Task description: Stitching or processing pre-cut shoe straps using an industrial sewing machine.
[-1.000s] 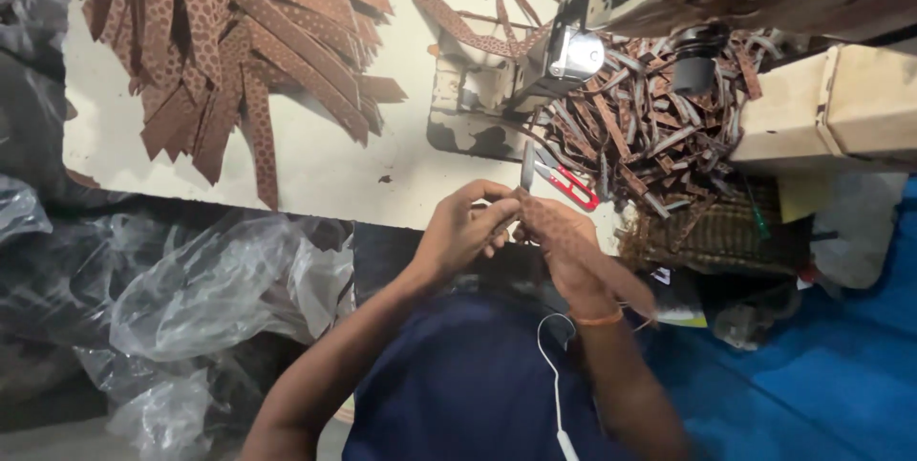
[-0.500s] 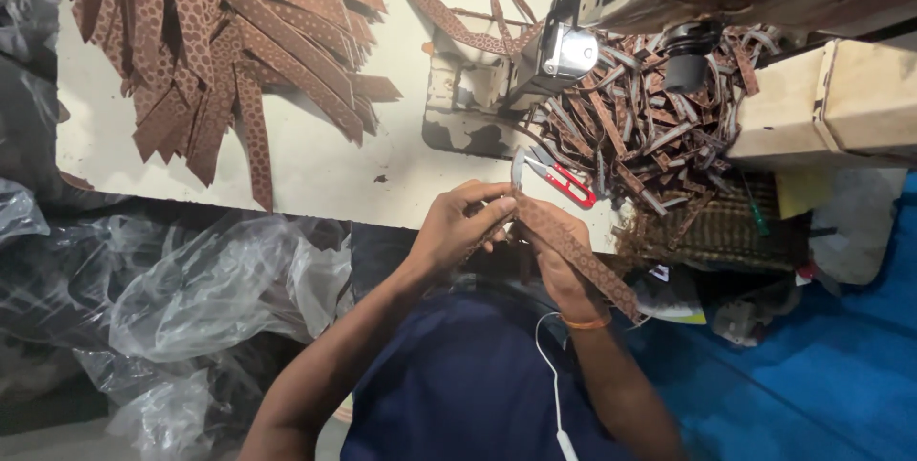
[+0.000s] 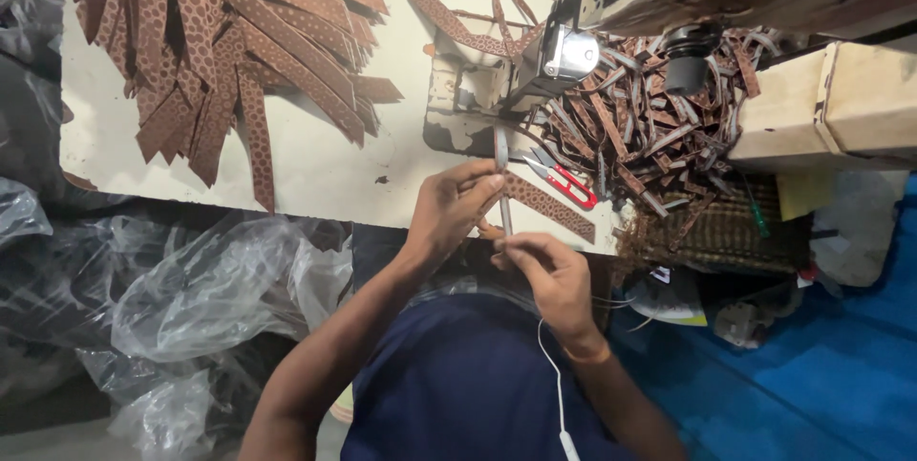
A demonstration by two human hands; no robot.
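Two hands are up front, the left hand (image 3: 457,213) and right hand (image 3: 549,275), sharing one thin grey strip (image 3: 502,184). One pair of red-handled snips (image 3: 564,181) lies on the worktop (image 3: 315,160). Two piles of brown patterned straps: one fanned at ten o'clock (image 3: 239,41), one tangled at two o'clock (image 3: 650,127), too many to count.

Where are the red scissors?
The red scissors lie on the table, just right of the left hand, beside the scrap pile.
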